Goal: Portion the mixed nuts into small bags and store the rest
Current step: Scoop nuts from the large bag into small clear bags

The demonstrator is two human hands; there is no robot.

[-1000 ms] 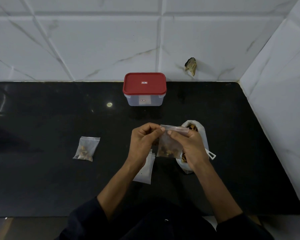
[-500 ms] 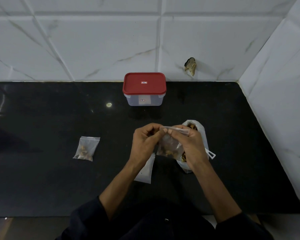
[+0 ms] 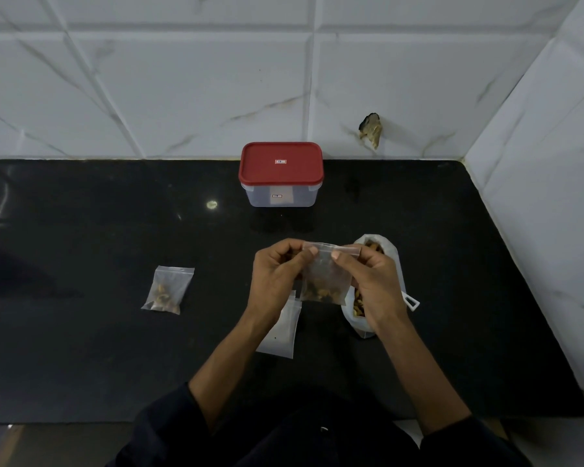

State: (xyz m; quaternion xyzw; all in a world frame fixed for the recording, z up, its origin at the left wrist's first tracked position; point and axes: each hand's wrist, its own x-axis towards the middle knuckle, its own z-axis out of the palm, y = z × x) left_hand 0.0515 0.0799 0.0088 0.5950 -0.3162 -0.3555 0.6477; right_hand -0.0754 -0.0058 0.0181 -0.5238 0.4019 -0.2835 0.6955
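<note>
Both the left hand (image 3: pixel 277 278) and the right hand (image 3: pixel 368 281) pinch the top strip of the small bag (image 3: pixel 324 281) of nuts, held above the bench (image 3: pixel 81 348) beside the big nut bag (image 3: pixel 381 251); I'd press that zip along its whole length, keeping it upright.

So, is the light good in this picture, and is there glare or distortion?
Head view: dim overall; the black counter shows one small bright glare spot left of the red-lidded container; the wide lens bends the wall tile lines; the hands are sharp.
</note>
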